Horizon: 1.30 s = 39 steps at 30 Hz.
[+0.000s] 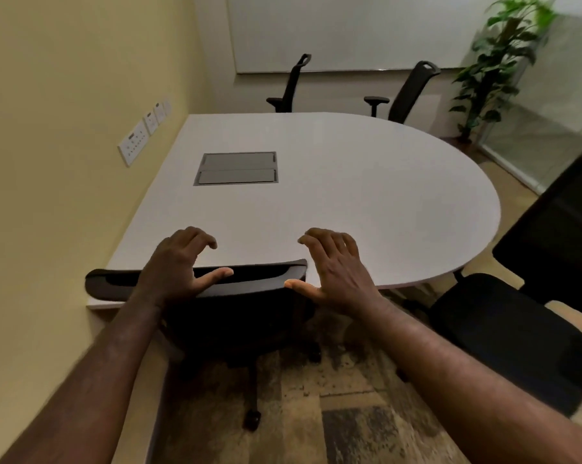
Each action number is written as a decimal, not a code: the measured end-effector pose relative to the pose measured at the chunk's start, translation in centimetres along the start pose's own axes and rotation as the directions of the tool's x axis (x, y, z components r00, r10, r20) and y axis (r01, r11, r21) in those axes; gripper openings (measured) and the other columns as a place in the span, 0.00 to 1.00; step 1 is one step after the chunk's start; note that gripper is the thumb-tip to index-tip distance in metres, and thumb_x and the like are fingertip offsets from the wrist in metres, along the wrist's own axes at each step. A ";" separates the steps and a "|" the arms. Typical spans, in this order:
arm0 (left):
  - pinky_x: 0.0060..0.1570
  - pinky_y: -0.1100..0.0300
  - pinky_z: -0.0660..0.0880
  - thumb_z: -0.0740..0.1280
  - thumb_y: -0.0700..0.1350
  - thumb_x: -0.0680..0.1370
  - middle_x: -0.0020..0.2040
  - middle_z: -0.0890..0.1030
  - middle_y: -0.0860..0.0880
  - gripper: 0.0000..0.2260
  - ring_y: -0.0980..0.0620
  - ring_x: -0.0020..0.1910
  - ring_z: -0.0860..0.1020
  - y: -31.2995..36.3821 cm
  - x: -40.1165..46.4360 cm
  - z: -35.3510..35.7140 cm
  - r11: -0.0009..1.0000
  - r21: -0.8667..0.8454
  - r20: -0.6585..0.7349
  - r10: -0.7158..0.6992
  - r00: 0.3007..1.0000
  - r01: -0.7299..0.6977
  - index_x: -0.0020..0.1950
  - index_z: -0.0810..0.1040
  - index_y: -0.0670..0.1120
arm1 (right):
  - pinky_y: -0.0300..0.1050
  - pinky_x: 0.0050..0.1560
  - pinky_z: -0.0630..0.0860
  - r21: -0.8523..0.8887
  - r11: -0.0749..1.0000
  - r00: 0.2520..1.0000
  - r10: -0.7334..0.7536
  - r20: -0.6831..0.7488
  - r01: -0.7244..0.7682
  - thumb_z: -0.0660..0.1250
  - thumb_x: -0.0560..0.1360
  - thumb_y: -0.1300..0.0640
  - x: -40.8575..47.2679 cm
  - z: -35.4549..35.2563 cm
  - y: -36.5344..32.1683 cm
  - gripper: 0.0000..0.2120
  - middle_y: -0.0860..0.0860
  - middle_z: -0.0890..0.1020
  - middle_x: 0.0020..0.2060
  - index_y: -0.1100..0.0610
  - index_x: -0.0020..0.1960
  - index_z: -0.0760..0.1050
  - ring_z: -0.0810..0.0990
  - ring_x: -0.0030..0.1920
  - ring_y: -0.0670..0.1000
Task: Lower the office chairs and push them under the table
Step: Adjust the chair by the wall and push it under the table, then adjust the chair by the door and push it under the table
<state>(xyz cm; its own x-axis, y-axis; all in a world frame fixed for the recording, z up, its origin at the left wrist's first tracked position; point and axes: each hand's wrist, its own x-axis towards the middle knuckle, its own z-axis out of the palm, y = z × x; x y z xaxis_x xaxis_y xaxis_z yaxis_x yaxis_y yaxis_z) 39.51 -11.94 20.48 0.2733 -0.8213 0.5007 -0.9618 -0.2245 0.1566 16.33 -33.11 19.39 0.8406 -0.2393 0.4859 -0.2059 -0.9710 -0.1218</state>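
Both hands hover spread-fingered, holding nothing: left hand (179, 262) over the black mesh-backed office chair (216, 286), right hand (333, 266) just beside its top rail. It looks tucked under the white rounded table (350, 182); seat height hidden. Next, likely the black padded chair (517, 323), standing clear at right.

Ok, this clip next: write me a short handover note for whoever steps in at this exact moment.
Left hand: over the top of the near chair's backrest, fingers loosely curled, thumb on its edge, no firm grip visible.
Right hand: open, spread at the backrest's right end, thumb touching it.
Near chair: backrest top sits at the edge of the white table, so it looks pushed in.
Right chair: out from the table, turned sideways.
Two far chairs: close to the far edge; whether they are lowered cannot be told.
Left to do: probably the right chair, then check the far pair.
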 end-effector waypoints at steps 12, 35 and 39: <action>0.57 0.49 0.68 0.58 0.74 0.70 0.61 0.78 0.50 0.34 0.48 0.61 0.74 12.5 7.1 3.8 0.994 -0.045 0.017 0.098 0.995 -0.097 0.62 0.75 0.49 | 0.59 0.70 0.55 -0.154 0.968 0.981 0.193 -0.029 -0.195 0.56 0.72 0.29 -6.9 -8.2 9.3 0.38 0.54 0.66 0.70 0.57 0.69 0.64 0.61 0.71 0.53; 0.69 0.43 0.63 0.55 0.75 0.70 0.75 0.66 0.50 0.40 0.48 0.73 0.63 42.4 17.7 18.5 0.967 -0.113 0.148 0.245 0.958 -0.230 0.74 0.62 0.51 | 0.59 0.73 0.49 -0.305 0.774 0.825 0.559 -0.080 -0.555 0.52 0.74 0.31 -29.3 -21.3 29.4 0.40 0.56 0.60 0.75 0.58 0.76 0.54 0.53 0.75 0.53; 0.67 0.43 0.63 0.57 0.73 0.71 0.74 0.67 0.47 0.39 0.46 0.73 0.64 47.5 20.6 21.6 0.933 -0.170 0.168 0.344 0.924 -0.317 0.73 0.63 0.48 | 0.58 0.73 0.49 -0.323 0.688 0.750 0.649 -0.126 -0.650 0.54 0.75 0.33 -33.2 -23.7 32.3 0.39 0.55 0.59 0.75 0.58 0.76 0.54 0.52 0.75 0.53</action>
<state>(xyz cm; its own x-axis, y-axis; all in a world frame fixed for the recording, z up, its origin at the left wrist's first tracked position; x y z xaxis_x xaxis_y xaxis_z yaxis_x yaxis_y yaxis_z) -0.95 -50.80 19.87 -0.0814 -0.9242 0.3730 -0.9814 0.1397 0.1318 -30.06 -56.56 19.83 0.4333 -0.8103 0.3945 -0.8499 -0.5130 -0.1202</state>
